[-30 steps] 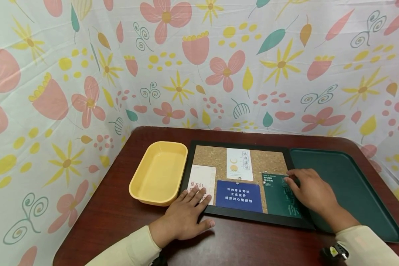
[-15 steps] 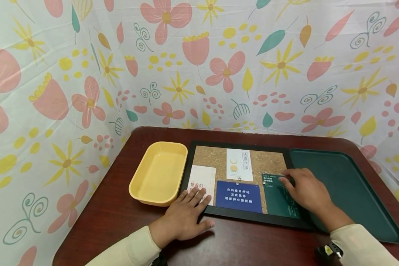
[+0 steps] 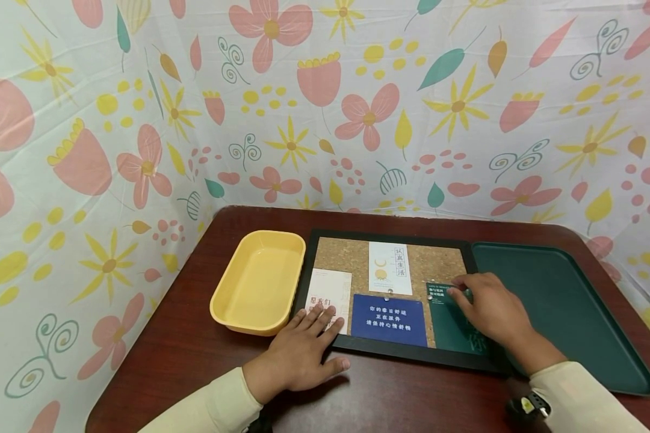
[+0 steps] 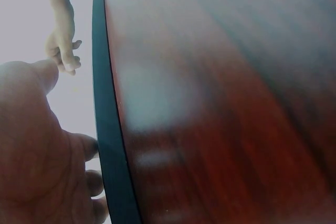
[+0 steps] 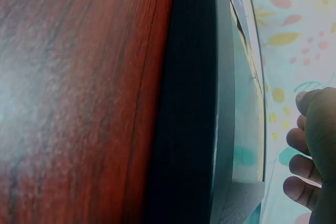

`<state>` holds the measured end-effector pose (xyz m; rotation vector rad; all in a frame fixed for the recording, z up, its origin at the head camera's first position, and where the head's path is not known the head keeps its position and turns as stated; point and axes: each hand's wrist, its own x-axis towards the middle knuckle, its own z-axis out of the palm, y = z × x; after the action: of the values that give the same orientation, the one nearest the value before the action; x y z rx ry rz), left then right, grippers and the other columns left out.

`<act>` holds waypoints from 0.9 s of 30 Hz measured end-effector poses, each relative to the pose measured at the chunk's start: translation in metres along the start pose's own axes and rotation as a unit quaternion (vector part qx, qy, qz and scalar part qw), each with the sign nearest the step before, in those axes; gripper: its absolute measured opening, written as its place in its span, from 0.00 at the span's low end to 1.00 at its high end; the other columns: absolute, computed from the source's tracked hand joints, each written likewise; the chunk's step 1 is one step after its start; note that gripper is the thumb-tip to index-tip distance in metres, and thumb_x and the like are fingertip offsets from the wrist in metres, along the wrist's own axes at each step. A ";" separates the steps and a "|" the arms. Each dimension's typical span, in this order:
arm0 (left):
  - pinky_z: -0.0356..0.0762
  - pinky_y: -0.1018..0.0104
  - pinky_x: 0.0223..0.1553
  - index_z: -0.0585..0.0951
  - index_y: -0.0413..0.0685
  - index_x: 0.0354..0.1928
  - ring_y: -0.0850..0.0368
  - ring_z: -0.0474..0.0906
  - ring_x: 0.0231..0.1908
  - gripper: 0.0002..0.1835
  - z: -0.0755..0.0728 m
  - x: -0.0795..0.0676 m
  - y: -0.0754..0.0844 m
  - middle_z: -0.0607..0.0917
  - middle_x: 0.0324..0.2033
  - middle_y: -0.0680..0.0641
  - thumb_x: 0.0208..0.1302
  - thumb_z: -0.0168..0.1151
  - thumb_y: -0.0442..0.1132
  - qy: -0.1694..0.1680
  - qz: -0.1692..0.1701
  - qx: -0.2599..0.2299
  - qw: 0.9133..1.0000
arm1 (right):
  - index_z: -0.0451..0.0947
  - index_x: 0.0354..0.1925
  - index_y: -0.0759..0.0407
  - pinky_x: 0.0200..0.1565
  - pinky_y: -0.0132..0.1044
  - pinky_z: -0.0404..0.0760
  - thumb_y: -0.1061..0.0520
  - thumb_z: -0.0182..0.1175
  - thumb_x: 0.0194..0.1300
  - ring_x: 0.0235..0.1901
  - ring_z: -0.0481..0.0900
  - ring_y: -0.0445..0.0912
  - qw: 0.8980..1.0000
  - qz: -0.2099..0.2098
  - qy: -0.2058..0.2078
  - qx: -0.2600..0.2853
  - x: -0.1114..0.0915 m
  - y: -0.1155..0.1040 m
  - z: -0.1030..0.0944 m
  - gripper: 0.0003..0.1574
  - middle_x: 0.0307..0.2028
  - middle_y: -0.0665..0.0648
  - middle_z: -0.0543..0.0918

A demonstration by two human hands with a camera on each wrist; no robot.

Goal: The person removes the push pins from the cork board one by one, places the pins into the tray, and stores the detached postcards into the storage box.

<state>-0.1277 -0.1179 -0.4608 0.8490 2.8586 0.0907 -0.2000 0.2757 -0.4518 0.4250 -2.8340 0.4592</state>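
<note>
My left hand (image 3: 299, 352) lies flat with spread fingers over the lower left corner of the cork board (image 3: 436, 255), fingertips on a white card (image 3: 331, 285) with red characters. My right hand (image 3: 495, 307) is over the upper part of a dark green card (image 3: 449, 328), thumb and index tips bent close together near a small clear pin (image 3: 430, 297). Nothing shows between these fingers. A dark blue card (image 3: 390, 319) lies between the hands, below a white moon card (image 3: 388, 267). In the right wrist view, the right fingers (image 5: 300, 166) are loosely bent above the board.
Left of the board stands a yellow tray (image 3: 260, 279). A dark green tray (image 3: 569, 300) lies against the board's right side. All rest on a dark red wooden table (image 3: 179, 355), with a flowered cloth (image 3: 325, 120) hanging behind and to the left.
My right hand has shifted left across the green card, from its upper right corner towards the pin at its upper left. My left hand has stayed still.
</note>
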 end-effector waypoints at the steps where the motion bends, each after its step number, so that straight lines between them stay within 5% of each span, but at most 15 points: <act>1: 0.46 0.47 0.76 0.58 0.59 0.81 0.49 0.44 0.79 0.45 0.000 0.000 0.000 0.52 0.80 0.50 0.72 0.29 0.77 0.000 0.000 0.001 1.000 | 0.83 0.54 0.61 0.29 0.53 0.80 0.48 0.63 0.74 0.49 0.76 0.60 1.000 -0.001 0.001 0.000 0.000 -0.001 0.000 0.20 0.50 0.67 0.83; 27: 0.45 0.48 0.76 0.58 0.60 0.81 0.50 0.43 0.79 0.46 -0.002 -0.001 0.001 0.52 0.80 0.50 0.71 0.27 0.77 -0.007 -0.003 -0.006 1.000 | 0.83 0.55 0.60 0.38 0.57 0.82 0.48 0.64 0.73 0.53 0.77 0.60 1.000 -0.023 -0.010 0.005 0.011 -0.024 0.008 0.21 0.52 0.63 0.85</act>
<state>-0.1268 -0.1174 -0.4587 0.8343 2.8455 0.0996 -0.2043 0.2481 -0.4493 0.4981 -2.8348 0.4622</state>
